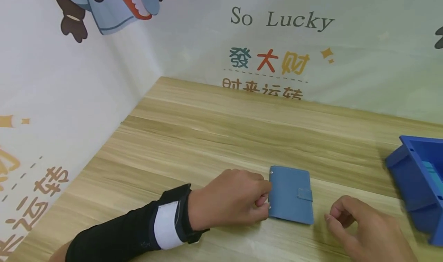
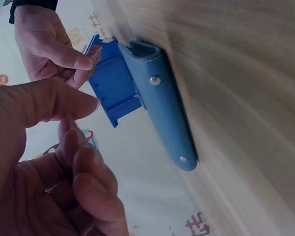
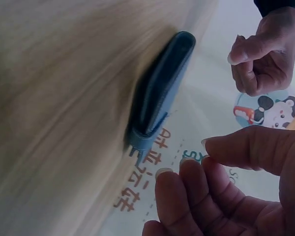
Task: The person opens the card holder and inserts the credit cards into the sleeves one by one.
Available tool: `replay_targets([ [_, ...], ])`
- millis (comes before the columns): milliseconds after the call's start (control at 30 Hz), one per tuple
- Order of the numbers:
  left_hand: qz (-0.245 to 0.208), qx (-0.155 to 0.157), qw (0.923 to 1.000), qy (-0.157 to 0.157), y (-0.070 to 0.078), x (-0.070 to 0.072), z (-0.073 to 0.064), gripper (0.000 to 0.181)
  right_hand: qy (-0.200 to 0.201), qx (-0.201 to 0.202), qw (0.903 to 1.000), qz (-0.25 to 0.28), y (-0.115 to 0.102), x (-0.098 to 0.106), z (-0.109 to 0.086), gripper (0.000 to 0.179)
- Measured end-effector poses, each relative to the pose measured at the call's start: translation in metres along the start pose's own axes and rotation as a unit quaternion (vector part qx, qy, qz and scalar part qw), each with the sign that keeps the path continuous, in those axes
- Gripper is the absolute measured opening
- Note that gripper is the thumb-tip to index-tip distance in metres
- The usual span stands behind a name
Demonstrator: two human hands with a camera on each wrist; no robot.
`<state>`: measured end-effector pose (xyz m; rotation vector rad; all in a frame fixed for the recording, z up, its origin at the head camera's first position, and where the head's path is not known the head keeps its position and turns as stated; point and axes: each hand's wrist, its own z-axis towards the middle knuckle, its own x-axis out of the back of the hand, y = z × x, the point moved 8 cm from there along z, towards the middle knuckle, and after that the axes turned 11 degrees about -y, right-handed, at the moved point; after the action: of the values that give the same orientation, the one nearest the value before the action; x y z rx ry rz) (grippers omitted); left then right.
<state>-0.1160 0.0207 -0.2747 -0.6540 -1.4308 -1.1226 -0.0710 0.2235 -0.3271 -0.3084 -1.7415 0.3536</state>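
A blue notebook with a strap clasp (image 1: 290, 194) lies closed on the wooden table. Two silver studs mark its spine, seen in the left wrist view on the notebook (image 2: 164, 108). My left hand (image 1: 232, 200) hovers by the spine side, fingers loosely curled around nothing; in the left wrist view its thumb is close to the index finger. Off the clasp side is my right hand (image 1: 370, 227), its fingers loosely bent and holding nothing. The right wrist view shows the notebook's open edge (image 3: 160, 91) and strap, apart from the right fingertips (image 3: 169, 184).
A blue plastic bin (image 1: 412, 193) stands at the table's right, with something teal inside, partly cut off. Printed white cloth (image 1: 194, 35) rises behind and to the left of the table (image 1: 207, 131). A black sleeve with a white band (image 1: 169, 225) covers the left forearm.
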Motion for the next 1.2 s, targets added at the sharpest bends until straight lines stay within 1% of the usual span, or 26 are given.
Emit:
replay_targets([
  [67,-0.012,0.007,0.9998,-0.018,-0.001,-0.005,0.003,0.030,-0.021,-0.014,0.9997,0.005,0.002,-0.004,0.003,0.016],
  [133,-0.026,0.013,0.9992,-0.028,-0.004,-0.010,0.005,0.030,-0.025,-0.017,0.9995,0.012,0.002,-0.006,0.005,0.015],
  [233,-0.052,0.024,0.9978,-0.033,-0.009,-0.016,0.007,0.025,-0.023,-0.004,0.9993,0.029,0.001,-0.006,0.008,0.015],
  [267,-0.061,0.030,0.9971,-0.034,-0.012,-0.017,0.008,0.028,-0.021,0.002,0.9992,0.034,0.000,-0.006,0.010,0.015],
  [300,-0.068,0.039,0.9963,-0.037,-0.015,-0.018,0.009,0.037,-0.021,0.007,0.9989,0.040,-0.001,-0.005,0.011,0.015],
  [367,-0.073,0.059,0.9942,-0.053,-0.021,-0.022,0.011,0.063,-0.023,0.015,0.9984,0.049,-0.002,-0.005,0.014,0.013],
  [400,-0.075,0.071,0.9923,-0.069,-0.024,-0.026,0.012,0.076,-0.026,0.018,0.9982,0.051,-0.002,-0.005,0.016,0.016],
  [467,-0.078,0.090,0.9867,-0.110,-0.029,-0.033,0.013,0.093,-0.028,0.028,0.9983,0.043,-0.003,-0.005,0.018,0.028],
  [567,-0.074,0.102,0.9775,-0.169,-0.030,-0.044,0.014,0.109,-0.034,0.041,0.9984,0.019,-0.006,-0.008,0.020,0.050],
  [633,-0.068,0.107,0.9728,-0.194,-0.030,-0.049,0.015,0.111,-0.036,0.052,0.9980,-0.002,-0.009,-0.010,0.021,0.063],
  [700,-0.056,0.110,0.9709,-0.205,-0.028,-0.051,0.018,0.111,-0.050,0.050,0.9974,-0.016,-0.010,-0.014,0.023,0.075],
  [800,-0.040,0.113,0.9709,-0.207,-0.027,-0.052,0.023,0.106,-0.077,0.040,0.9958,-0.030,-0.009,-0.019,0.024,0.091],
  [900,-0.044,0.111,0.9729,-0.198,-0.026,-0.051,0.027,0.103,-0.082,0.047,0.9951,-0.031,-0.010,-0.020,0.022,0.098],
  [967,-0.064,0.113,0.9715,-0.198,-0.026,-0.049,0.028,0.102,-0.081,0.059,0.9945,-0.030,-0.013,-0.020,0.021,0.099],
  [1033,-0.095,0.117,0.9674,-0.204,-0.026,-0.048,0.029,0.101,-0.081,0.075,0.9935,-0.031,-0.015,-0.020,0.020,0.098],
  [1067,-0.115,0.121,0.9635,-0.209,-0.026,-0.048,0.029,0.100,-0.079,0.084,0.9928,-0.032,-0.017,-0.020,0.019,0.098],
  [1167,-0.181,0.132,0.9484,-0.224,-0.028,-0.047,0.028,0.098,-0.077,0.109,0.9901,-0.045,-0.021,-0.020,0.017,0.095],
  [1200,-0.200,0.136,0.9435,-0.227,-0.029,-0.045,0.028,0.096,-0.067,0.121,0.9892,-0.048,-0.023,-0.019,0.015,0.094],
])
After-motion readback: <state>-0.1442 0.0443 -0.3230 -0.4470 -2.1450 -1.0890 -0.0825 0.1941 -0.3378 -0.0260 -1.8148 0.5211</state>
